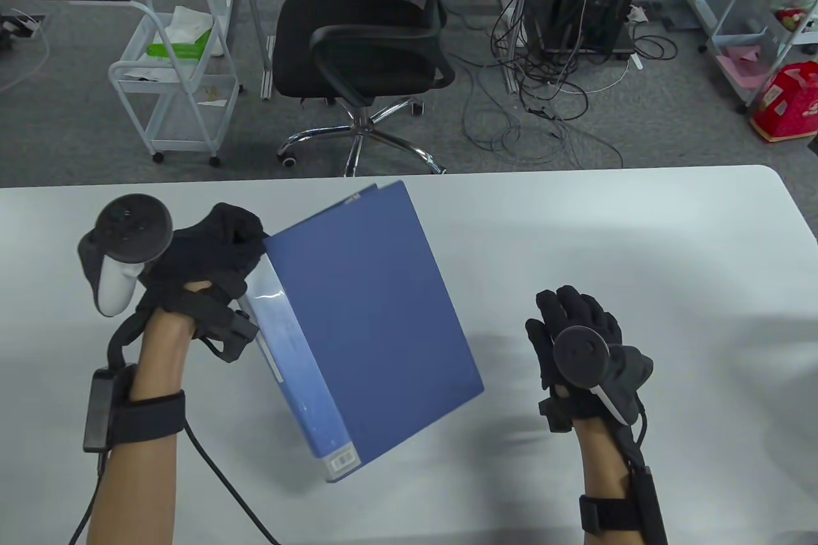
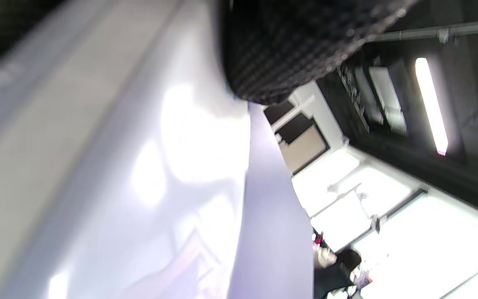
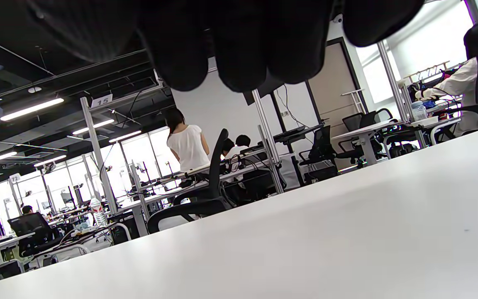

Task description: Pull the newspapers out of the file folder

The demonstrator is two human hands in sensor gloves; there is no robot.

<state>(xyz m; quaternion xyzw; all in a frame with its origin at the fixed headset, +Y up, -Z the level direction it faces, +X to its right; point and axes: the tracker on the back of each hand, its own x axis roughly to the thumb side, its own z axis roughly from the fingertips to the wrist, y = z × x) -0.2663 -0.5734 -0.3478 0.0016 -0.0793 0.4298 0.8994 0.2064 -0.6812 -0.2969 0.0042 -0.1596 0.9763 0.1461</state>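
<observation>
A closed blue file folder [image 1: 377, 315] with a pale blue spine [image 1: 300, 366] is tilted up off the white table [image 1: 639, 238]. My left hand [image 1: 214, 264] grips it at the upper end of the spine. In the left wrist view the spine [image 2: 98, 174] fills the frame, blurred, with a gloved finger [image 2: 288, 45] above it. My right hand [image 1: 578, 334] hovers to the right of the folder with fingers spread, holding nothing; its fingertips [image 3: 239, 45] hang above the table in the right wrist view. No newspapers show.
A black office chair [image 1: 364, 40] stands just beyond the table's far edge. A white wire trolley [image 1: 172, 72] is at the back left and cables lie on the floor at the back right. The table's right corner [image 1: 776, 187] is rounded.
</observation>
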